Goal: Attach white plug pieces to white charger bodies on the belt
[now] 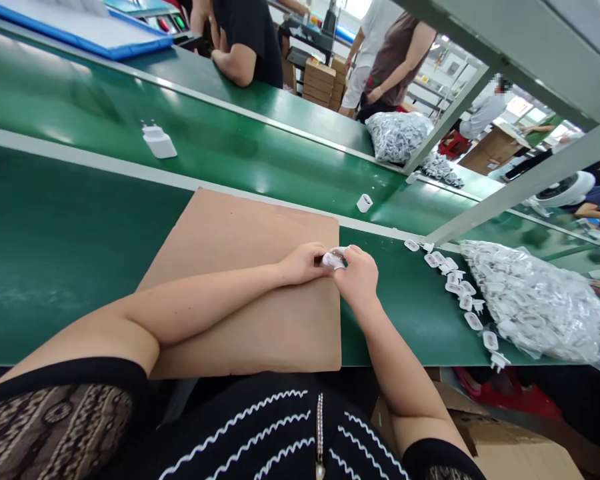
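Observation:
A small white charger housing (pixel 334 260) is pinched between my two hands, over the right side of a brown cardboard sheet (pixel 260 233). My left hand (pixel 304 264) grips it from the left with closed fingers. From the right, my right hand (pixel 359 272) closes round its other side, hiding part of it. Off to the right, a line of loose white plug pieces (pixel 453 283) lies on the green table, beside a clear plastic bag (pixel 540 300) full of white parts.
On the green conveyor belt behind the sheet lie a white plug adapter (pixel 159 141) and a white housing (pixel 365 203). A blue-rimmed tray (pixel 125 48) stands at the back left. Another filled bag (pixel 399 135) rests on the far ledge. A metal post (pixel 453 203) slants up at right. People stand beyond.

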The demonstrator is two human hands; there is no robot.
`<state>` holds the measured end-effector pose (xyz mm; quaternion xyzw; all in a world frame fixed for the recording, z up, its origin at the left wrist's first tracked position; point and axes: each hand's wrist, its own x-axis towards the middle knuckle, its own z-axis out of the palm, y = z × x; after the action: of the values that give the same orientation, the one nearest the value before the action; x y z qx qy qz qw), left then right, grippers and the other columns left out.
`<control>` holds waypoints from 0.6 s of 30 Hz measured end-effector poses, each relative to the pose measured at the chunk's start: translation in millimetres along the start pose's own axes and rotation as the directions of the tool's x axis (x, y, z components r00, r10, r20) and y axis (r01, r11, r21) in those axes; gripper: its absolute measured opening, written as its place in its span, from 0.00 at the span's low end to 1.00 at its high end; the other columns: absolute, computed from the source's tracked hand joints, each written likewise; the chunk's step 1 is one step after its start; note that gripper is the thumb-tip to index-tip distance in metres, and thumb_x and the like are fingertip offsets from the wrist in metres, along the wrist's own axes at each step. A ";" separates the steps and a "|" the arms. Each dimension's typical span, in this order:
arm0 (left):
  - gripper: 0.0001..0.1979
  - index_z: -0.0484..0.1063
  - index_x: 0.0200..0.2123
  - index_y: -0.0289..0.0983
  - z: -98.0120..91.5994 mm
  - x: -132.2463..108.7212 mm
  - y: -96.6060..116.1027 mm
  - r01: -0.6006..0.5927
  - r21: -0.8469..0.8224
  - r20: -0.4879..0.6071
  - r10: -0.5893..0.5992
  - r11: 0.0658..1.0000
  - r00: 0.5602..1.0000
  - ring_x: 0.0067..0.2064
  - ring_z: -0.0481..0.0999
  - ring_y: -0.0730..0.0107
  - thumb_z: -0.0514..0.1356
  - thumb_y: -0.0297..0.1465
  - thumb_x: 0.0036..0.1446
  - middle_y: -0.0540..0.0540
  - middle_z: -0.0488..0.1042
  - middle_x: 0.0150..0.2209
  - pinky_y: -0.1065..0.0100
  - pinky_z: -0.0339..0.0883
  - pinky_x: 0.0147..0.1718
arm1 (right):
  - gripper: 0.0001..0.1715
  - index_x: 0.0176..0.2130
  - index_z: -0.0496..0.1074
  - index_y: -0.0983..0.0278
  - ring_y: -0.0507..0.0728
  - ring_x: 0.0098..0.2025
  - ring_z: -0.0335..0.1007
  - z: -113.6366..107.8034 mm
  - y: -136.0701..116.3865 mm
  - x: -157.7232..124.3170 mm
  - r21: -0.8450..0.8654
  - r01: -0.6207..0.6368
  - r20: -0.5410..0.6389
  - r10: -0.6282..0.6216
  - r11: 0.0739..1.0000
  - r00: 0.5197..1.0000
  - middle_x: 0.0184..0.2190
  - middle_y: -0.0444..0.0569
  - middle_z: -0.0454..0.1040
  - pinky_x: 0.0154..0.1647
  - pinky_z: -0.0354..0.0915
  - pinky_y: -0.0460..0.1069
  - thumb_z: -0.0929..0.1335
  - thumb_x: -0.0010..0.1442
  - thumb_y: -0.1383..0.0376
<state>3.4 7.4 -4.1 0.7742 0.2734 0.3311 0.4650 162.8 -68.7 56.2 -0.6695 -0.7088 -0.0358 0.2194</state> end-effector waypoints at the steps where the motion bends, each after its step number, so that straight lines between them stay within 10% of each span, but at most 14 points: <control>1: 0.17 0.78 0.32 0.37 0.0 -0.3 1.1 -0.008 0.007 -0.004 0.008 1.000 1.000 0.38 0.77 0.62 0.69 0.46 0.54 0.45 0.76 0.37 0.63 0.68 0.38 | 0.11 0.28 0.72 0.59 0.58 0.31 0.65 2.5 0.4 -0.7 0.017 0.001 -0.028 0.000 1.000 1.000 0.29 0.47 0.71 0.32 0.56 0.52 0.66 0.47 0.74; 12: 0.18 0.80 0.33 0.38 -3.6 7.1 -1.5 0.020 -0.045 0.047 -0.018 0.999 0.999 0.33 0.72 0.67 0.72 0.46 0.49 0.49 0.72 0.33 0.66 0.64 0.34 | 0.16 0.37 0.79 0.59 0.59 0.34 0.69 6.7 24.0 5.9 0.162 0.139 -0.022 -0.137 0.977 0.990 0.32 0.48 0.73 0.33 0.65 0.52 0.66 0.51 0.73; 18: 0.17 0.81 0.33 0.37 -7.6 10.5 -4.7 0.037 -0.061 0.069 -0.032 0.997 0.997 0.33 0.72 0.68 0.74 0.44 0.46 0.50 0.72 0.32 0.67 0.64 0.33 | 0.18 0.37 0.79 0.58 0.59 0.34 0.69 10.2 25.5 6.8 0.164 0.233 -0.059 -0.226 0.959 0.972 0.28 0.45 0.69 0.63 0.65 0.60 0.66 0.47 0.74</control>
<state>3.6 21.1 -2.9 0.7652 0.2603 0.3049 0.5037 184.7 -56.3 43.2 -0.5609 -0.7775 -0.0137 0.2840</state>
